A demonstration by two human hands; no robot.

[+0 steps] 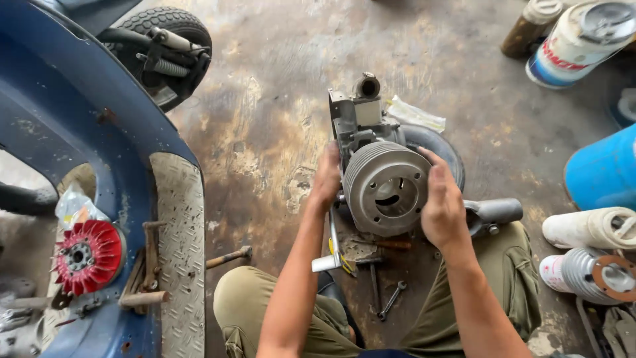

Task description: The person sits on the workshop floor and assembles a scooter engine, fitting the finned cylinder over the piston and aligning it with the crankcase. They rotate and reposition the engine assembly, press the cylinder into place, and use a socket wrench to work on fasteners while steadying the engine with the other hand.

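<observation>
A grey finned engine cylinder point(386, 189) sits on a small engine block point(361, 119) standing on the stained concrete floor, its round open bore facing me. My left hand point(326, 178) grips the cylinder's left side at the fins. The right side of the cylinder rim is under my right hand point(442, 204), fingers wrapped over the edge. A black tyre point(445, 149) shows behind the engine. My knees in olive trousers frame the spot.
A blue scooter body point(79, 132) with a chequered footplate lies at left, a red finned flywheel point(89, 256) on it. A hammer point(228, 256) and spanners point(391, 299) lie on the floor. Cans, a blue drum point(606, 169) and another finned cylinder point(589, 273) stand at right.
</observation>
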